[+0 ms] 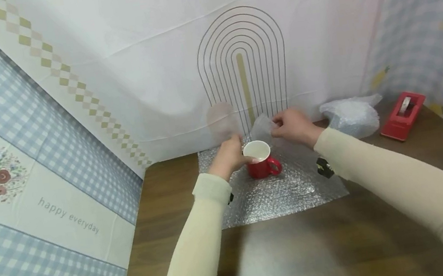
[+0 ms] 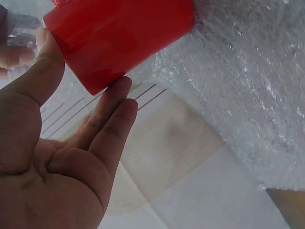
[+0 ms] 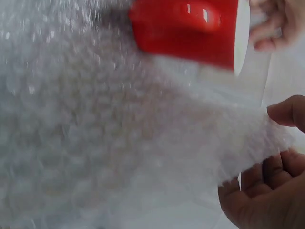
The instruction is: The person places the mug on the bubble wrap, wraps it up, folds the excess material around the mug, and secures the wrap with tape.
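A red mug [image 1: 258,169] with a white inside stands upright on a sheet of bubble wrap [image 1: 274,200], its handle toward the right. My left hand [image 1: 228,157] holds the mug at its left side; in the left wrist view the thumb of the left hand [image 2: 62,138] lies at the rim and fingertips touch the red wall [image 2: 124,38]. Behind and right of the mug, my right hand [image 1: 295,128] pinches a raised edge of the wrap. The right wrist view shows the right hand [image 3: 271,186] with the lifted wrap [image 3: 143,143] between thumb and fingers.
On the wooden table [image 1: 169,188], a bubble-wrapped bundle [image 1: 351,117] lies right of my right hand, and a red tape dispenser [image 1: 404,115] stands farther right. A small dark patterned object [image 1: 325,168] shows by the right sleeve. Cloth hangings [image 1: 160,71] border the table's back and sides.
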`<state>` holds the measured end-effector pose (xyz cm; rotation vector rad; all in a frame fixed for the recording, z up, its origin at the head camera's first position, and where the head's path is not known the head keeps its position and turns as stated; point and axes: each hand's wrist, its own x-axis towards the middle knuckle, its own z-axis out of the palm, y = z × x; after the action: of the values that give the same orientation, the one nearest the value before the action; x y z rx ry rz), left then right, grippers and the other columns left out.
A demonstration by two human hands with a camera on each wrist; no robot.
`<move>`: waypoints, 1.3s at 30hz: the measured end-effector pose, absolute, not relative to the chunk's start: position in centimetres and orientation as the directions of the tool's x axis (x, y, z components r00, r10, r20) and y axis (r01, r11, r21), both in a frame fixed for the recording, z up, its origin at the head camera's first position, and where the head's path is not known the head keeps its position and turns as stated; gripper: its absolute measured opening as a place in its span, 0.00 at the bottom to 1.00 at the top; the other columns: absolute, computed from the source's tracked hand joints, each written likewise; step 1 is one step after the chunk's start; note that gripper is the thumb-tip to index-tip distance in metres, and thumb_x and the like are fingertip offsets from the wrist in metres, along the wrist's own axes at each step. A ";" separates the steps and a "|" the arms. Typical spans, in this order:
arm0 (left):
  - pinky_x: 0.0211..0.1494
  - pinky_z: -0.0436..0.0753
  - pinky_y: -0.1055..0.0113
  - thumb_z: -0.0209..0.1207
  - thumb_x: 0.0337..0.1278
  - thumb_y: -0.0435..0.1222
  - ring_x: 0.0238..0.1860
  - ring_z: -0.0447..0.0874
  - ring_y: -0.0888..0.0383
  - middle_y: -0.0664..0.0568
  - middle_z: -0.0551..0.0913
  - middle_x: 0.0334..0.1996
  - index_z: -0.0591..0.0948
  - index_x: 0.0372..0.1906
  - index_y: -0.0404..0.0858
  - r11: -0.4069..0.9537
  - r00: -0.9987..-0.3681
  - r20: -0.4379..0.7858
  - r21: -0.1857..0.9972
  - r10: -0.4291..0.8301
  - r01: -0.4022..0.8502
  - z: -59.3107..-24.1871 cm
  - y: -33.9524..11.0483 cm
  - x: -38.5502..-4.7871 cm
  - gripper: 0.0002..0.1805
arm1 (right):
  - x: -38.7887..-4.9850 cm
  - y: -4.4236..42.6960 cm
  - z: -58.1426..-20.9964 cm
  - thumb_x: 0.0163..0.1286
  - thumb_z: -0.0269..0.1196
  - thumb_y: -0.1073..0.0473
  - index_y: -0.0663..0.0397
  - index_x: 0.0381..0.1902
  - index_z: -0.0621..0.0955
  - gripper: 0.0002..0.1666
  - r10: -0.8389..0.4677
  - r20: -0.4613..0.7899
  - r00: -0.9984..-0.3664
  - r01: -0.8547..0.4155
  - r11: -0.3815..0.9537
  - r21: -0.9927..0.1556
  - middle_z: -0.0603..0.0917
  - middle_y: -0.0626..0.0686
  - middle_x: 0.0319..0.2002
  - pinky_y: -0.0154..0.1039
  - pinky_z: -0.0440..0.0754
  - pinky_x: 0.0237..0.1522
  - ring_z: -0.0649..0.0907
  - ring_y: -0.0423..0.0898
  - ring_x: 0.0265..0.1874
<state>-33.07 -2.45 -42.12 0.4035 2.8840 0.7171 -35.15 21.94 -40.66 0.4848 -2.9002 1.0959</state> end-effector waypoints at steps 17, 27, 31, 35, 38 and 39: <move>0.61 0.91 0.53 0.81 0.64 0.41 0.54 0.88 0.49 0.45 0.88 0.60 0.78 0.69 0.40 0.813 -0.942 0.010 0.503 0.336 0.295 -42.9 -2.9 -32.8 0.34 | -32.6 19.0 -40.4 0.81 0.64 0.58 0.66 0.70 0.85 0.26 -0.502 -0.024 -0.865 -0.379 0.684 -0.623 0.93 0.65 0.62 0.58 0.90 0.68 0.92 0.59 0.59; 0.73 0.89 0.50 0.82 0.64 0.39 0.64 0.91 0.44 0.42 0.90 0.66 0.82 0.69 0.38 0.837 -0.954 -0.030 0.490 0.297 0.245 -43.4 -2.4 -32.8 0.32 | -34.3 19.9 -40.5 0.63 0.84 0.62 0.72 0.70 0.83 0.40 -0.639 -0.002 -0.769 -0.556 0.670 -0.492 0.87 0.73 0.68 0.68 0.83 0.76 0.86 0.71 0.67; 0.76 0.87 0.50 0.81 0.64 0.37 0.68 0.90 0.42 0.41 0.89 0.68 0.83 0.70 0.36 0.837 -0.952 -0.027 0.486 0.304 0.253 -43.5 -2.2 -32.7 0.33 | -34.4 19.4 -40.1 0.63 0.84 0.61 0.72 0.75 0.80 0.46 -0.632 -0.071 -0.771 -0.531 0.701 -0.477 0.84 0.73 0.72 0.67 0.81 0.78 0.85 0.72 0.72; 0.77 0.87 0.49 0.82 0.63 0.37 0.70 0.89 0.41 0.39 0.88 0.69 0.81 0.72 0.34 0.819 -0.942 -0.027 0.503 0.334 0.276 -43.3 -2.7 -32.8 0.35 | -34.6 18.2 -39.8 0.61 0.86 0.59 0.71 0.76 0.79 0.49 -0.608 -0.134 -0.783 -0.503 0.745 -0.438 0.86 0.70 0.71 0.63 0.84 0.76 0.87 0.68 0.69; 0.81 0.84 0.47 0.86 0.55 0.38 0.74 0.85 0.40 0.38 0.85 0.73 0.77 0.77 0.34 0.787 -0.923 -0.033 0.534 0.382 0.307 -43.2 -3.5 -32.9 0.46 | -34.8 17.4 -39.4 0.60 0.87 0.58 0.70 0.75 0.81 0.48 -0.596 -0.156 -0.788 -0.496 0.764 -0.413 0.87 0.69 0.70 0.62 0.84 0.76 0.88 0.67 0.67; 0.82 0.83 0.45 0.87 0.52 0.38 0.75 0.85 0.39 0.37 0.84 0.75 0.74 0.79 0.34 0.774 -0.918 -0.034 0.550 0.394 0.312 -43.2 -3.9 -32.9 0.50 | -34.8 17.3 -39.2 0.60 0.87 0.59 0.70 0.75 0.81 0.48 -0.592 -0.162 -0.790 -0.491 0.768 -0.411 0.87 0.69 0.70 0.62 0.84 0.77 0.88 0.67 0.68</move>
<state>-32.86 -3.90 -43.19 0.5646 2.8188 0.8354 -34.81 17.25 -39.22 1.0083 -3.2182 0.6107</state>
